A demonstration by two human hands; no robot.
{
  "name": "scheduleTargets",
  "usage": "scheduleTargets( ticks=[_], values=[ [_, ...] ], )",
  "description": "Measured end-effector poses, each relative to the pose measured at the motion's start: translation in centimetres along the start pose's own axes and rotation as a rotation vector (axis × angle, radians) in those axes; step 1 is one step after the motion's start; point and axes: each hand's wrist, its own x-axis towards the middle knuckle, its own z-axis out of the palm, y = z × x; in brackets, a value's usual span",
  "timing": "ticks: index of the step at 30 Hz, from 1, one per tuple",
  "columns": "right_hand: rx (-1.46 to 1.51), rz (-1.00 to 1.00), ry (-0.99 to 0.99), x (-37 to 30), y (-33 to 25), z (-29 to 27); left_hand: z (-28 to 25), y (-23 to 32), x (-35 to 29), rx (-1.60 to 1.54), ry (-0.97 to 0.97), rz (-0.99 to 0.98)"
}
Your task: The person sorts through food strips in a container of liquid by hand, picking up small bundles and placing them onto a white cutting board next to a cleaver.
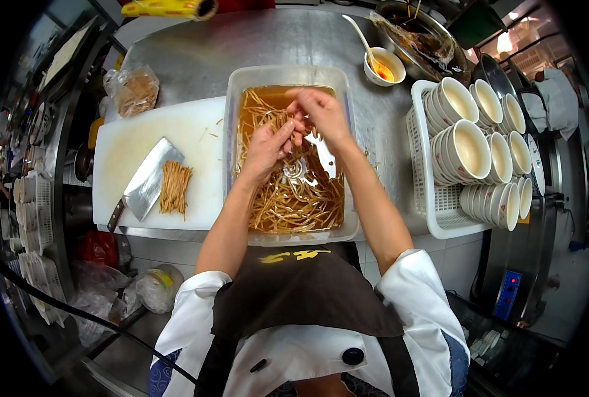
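L: cleaver (152, 180) on bd (142, 132) | ctr: strips (298, 208) in tub (288, 73) | R: bowls (471, 149)

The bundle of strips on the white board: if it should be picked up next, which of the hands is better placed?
Probably the left hand: it is nearer the bundle, on the board left of the tub. The right hand is farther and would likely cross the left forearm.

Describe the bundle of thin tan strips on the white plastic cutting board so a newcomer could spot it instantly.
On the grey steel table, find the white plastic cutting board left of the clear plastic tub. The bundle of thin tan strips lies on it, just right of the broad metal cleaver. Unlike the tangled brown strips in the tub, these run side by side.
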Motion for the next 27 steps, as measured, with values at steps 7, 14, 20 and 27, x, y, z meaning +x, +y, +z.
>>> scheduleTargets(
  ticks=[7,14,20,27],
  values=[
    [-1.319,-0.474,0.196,0.9,0.8,-5.3,-0.4,-0.7,0.3,1.003,0.292,0.584],
    [-1.736,-0.212,0.023,1.4,4.4,-4.4,-0.1,0.0,0.4,0.855,0.417,0.634],
    [-1.676,0.007,-0.049,2.4,5.5,-3.8,-1.1,-0.7,0.8,-0.149,0.399,0.236],
    [-0.61,-0.014,-0.097,1.8,3.3,-2.2,-1.7,-0.9,0.8,-0.161,0.393,-0.002]
  ],
)
